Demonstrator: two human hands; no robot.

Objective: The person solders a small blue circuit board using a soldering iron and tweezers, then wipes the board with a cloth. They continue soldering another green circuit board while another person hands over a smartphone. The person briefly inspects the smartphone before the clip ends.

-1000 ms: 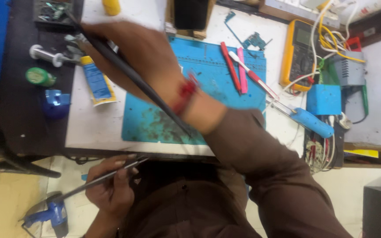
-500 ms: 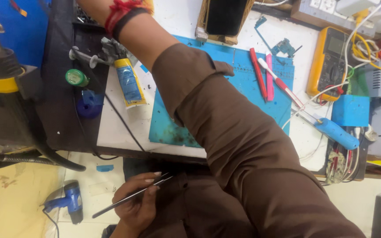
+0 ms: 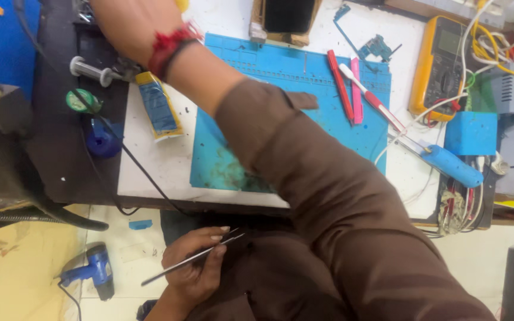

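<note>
My right hand, with a red thread band at the wrist, reaches across the bench to its far left corner. Its fingers run past the top edge, so what they hold is hidden. A black cable trails from below that hand over the bench's front edge. The brown sleeve crosses the blue work mat. My left hand rests low over my lap, closed on thin metal tweezers that point up and right.
A blue-and-yellow tube, a green solder spool and a blue bottle lie below my right hand. Red and pink tools, a yellow multimeter and a blue-handled iron sit right. A blue heat gun lies on the floor.
My right hand carried a black-handled tool up and left to the bench's far corner, and it has since gone out of sight. My left hand kept the tweezers over my lap.
</note>
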